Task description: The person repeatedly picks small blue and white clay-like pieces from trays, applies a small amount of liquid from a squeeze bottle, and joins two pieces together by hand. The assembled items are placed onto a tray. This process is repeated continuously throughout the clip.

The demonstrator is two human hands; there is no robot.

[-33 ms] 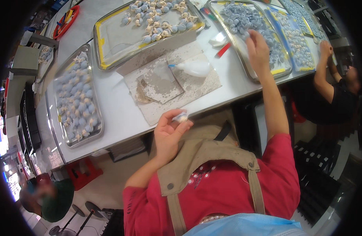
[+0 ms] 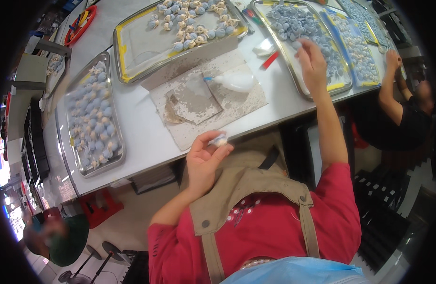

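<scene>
My left hand (image 2: 202, 163) is closed around a small blue-and-cream figurine (image 2: 220, 140), pinched between thumb and fingertips just in front of the table edge. Over to the right, my right hand (image 2: 314, 66) reaches across a metal tray (image 2: 290, 61) heaped with small grey-blue pieces (image 2: 293, 21). Its thumb and forefinger close on one small pale blue piece (image 2: 297, 45), whose exact shape is too small to tell. A white squeeze bottle (image 2: 237, 82) with a blue tip lies on stained cardboard (image 2: 248, 98) between my hands.
Blue-and-cream figurines fill a tray (image 2: 121, 158) at left and part of a larger tray (image 2: 128, 71) at the back. A red-handled tool (image 2: 270, 60) lies beside the right tray. Another person (image 2: 393, 102) works at far right; a second person (image 2: 68, 239) is lower left.
</scene>
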